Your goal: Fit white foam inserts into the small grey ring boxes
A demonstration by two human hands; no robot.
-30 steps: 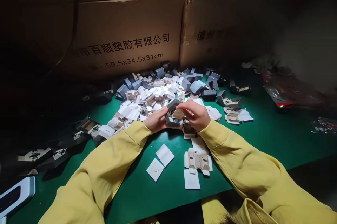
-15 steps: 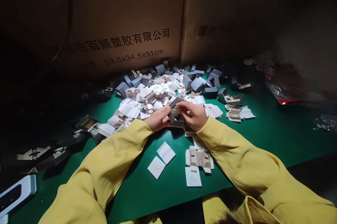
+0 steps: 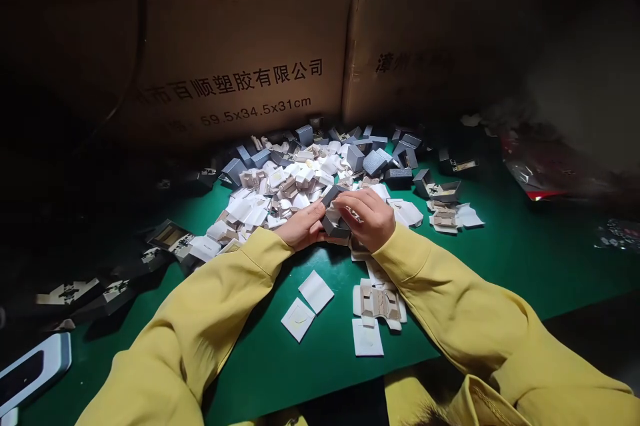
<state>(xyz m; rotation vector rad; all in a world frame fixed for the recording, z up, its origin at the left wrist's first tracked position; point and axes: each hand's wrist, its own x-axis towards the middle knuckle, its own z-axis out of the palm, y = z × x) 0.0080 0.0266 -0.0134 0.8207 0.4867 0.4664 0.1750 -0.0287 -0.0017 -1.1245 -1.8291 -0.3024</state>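
A small grey hinged box (image 3: 334, 213) stands open between both hands, just above the green table (image 3: 525, 253). My left hand (image 3: 300, 226) grips its left side with curled fingers. My right hand (image 3: 367, 218) is curled over the box from the right, fingertips pressing into its inside, where a pale insert shows. Both sleeves are yellow. Behind the hands lies a heap of white and beige card inserts (image 3: 280, 193) mixed with more grey boxes (image 3: 373, 163).
Two white square pads (image 3: 307, 306) and a folded beige insert (image 3: 377, 303) lie near my wrists. Large cardboard cartons (image 3: 240, 53) wall off the back. Open dark boxes (image 3: 167, 236) sit at the left, a phone-like device (image 3: 33, 373) at bottom left, a red packet (image 3: 543, 179) at right.
My right hand has closed in over the open grey box, pushing the pale insert down into it. The left hand keeps its grip. The view shifted slightly.
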